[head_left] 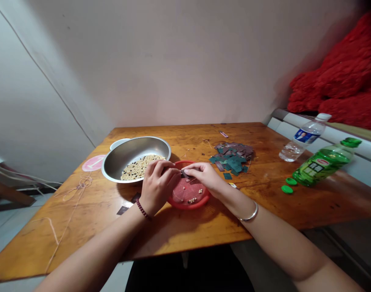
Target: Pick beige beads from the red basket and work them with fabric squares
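Note:
Both my hands meet above a red plastic basket (190, 207) with a few pale beads in its bottom. Between the fingertips is a small dark piece (183, 174), which looks like one of the dark squares nearby. My left hand (157, 184) pinches it from the left, its fingers curled. From the other side my right hand (203, 175) grips it between thumb and fingers. Left of the basket a steel bowl (118, 160) is tilted, with many cream and some black beads (139, 167) in it. A heap of dark green and brownish square pieces (232, 158) lies to the right.
A clear water bottle (304, 138) and a green drink bottle (325, 162) stand tilted in view at the right. Green caps (287, 189) lie beside them. Loose string (77, 188) and a pink disc (92, 163) are at the left. A wall rises behind the wooden table (185, 235).

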Motion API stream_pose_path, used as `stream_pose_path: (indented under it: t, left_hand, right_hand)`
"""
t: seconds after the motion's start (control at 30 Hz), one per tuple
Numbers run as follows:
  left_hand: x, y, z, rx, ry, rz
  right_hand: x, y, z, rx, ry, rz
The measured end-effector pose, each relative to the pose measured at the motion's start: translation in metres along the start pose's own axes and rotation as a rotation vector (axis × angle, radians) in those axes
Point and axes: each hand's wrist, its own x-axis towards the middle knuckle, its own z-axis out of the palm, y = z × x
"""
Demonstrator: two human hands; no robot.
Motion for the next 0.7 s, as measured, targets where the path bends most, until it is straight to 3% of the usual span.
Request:
stream_pose_path:
  t: [0.7]
  left_hand:
    - [-0.0008,-0.0004,0.0007,-0.069,-0.019,-0.048]
  right_hand:
    - [-0.0002,0.001,0.0012,-0.056,0.028,-0.04]
